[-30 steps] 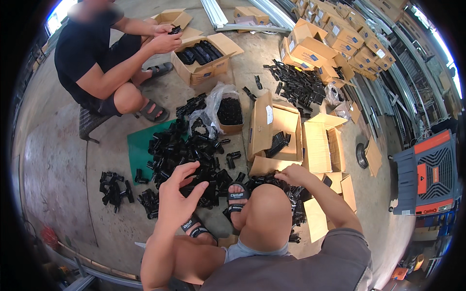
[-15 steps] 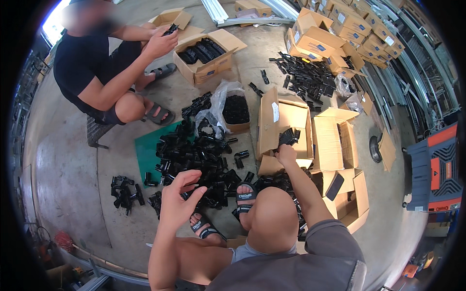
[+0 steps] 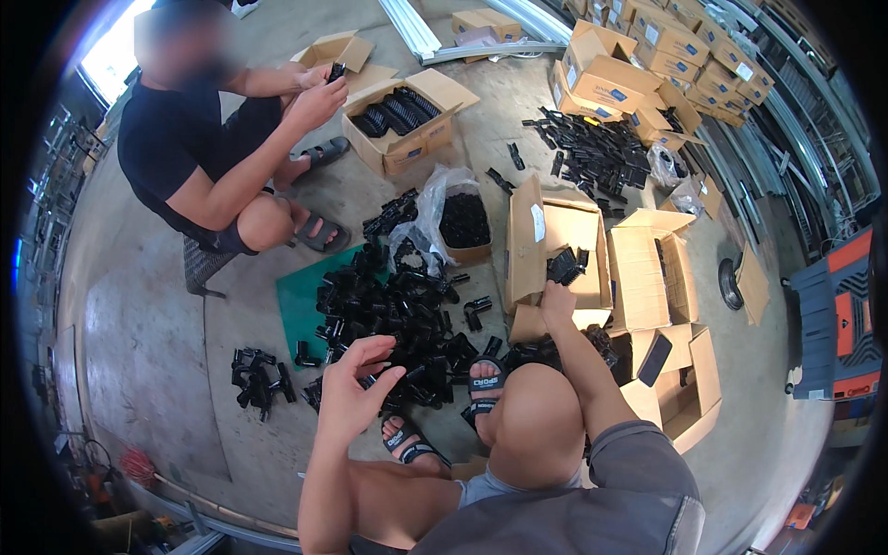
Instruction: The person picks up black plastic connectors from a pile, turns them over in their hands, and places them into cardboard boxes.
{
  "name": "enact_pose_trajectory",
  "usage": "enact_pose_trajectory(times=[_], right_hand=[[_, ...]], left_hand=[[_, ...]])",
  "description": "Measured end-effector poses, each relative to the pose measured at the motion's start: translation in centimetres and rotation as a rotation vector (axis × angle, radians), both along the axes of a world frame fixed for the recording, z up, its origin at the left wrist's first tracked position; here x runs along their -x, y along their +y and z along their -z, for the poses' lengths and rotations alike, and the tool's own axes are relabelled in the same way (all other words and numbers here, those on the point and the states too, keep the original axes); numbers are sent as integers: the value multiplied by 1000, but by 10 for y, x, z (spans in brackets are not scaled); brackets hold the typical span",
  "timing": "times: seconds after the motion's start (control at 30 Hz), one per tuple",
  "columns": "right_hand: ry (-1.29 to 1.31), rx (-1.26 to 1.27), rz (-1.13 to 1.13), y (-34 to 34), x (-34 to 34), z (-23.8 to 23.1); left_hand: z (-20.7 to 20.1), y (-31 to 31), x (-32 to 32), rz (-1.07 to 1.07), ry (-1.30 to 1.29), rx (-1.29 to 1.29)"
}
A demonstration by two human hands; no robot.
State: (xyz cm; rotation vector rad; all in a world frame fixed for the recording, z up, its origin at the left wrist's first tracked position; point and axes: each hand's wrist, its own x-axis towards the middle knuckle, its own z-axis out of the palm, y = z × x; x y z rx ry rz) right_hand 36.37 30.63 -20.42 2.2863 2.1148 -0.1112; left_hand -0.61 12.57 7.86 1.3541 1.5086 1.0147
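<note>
My left hand [image 3: 355,390] is raised over a pile of glossy black plastic pipe fittings [image 3: 398,301], its fingers apart and slightly curled, with nothing visible between them. My right hand [image 3: 557,303] reaches to the near side of an open cardboard box [image 3: 570,224]. Its fingers are closed at a cluster of black plastic fittings [image 3: 566,266] in the box opening; the fingertips are partly hidden there. The pile lies between my feet and a box lined with clear plastic, partly on a green sheet [image 3: 298,301].
A co-worker [image 3: 171,139] sits at the left, holding a small black part [image 3: 337,71]. A box [image 3: 405,153] stands beside them. More black pieces [image 3: 597,153] lie at the back right. Open boxes [image 3: 640,277] stand right of my arm, with a phone [image 3: 655,360] on one.
The whole scene has shifted right and slightly down in the picture. My two hands keep nearly the same poses, and the black fittings at my right hand look slightly turned.
</note>
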Motion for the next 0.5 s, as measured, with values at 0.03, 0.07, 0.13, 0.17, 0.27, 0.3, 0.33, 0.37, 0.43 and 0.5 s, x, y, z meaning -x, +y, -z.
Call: enact_pose_trajectory(times=[0.03,0.07,0.13,0.17,0.27,0.3,0.33,0.37,0.43,0.5], right_hand=[[-20,-8,-17,2,-6,3],[-40,-15,-36,4,-12,6],[-84,-89,-119,3,-13,10],[-85,-107,-144,3,-14,12],[-80,-133,-156,13,-8,24],[-73,-171,-102,19,-27,40],[-64,-164,-92,26,-43,52],[-100,-239,-76,42,-106,68],[133,-55,-10,7,35,40],[245,-85,93,12,1,21]], left_hand=[[-1,0,1,-2,1,3],[-2,0,1,-5,1,7],[-1,-1,4,-14,-5,23],[0,-1,5,-21,-12,34],[-2,-8,15,-40,-15,23],[2,-3,10,-18,-42,13],[-3,3,4,6,-26,5],[-1,23,-12,86,-59,-38],[-4,-21,25,-54,92,51],[-7,-8,13,-7,90,9]])
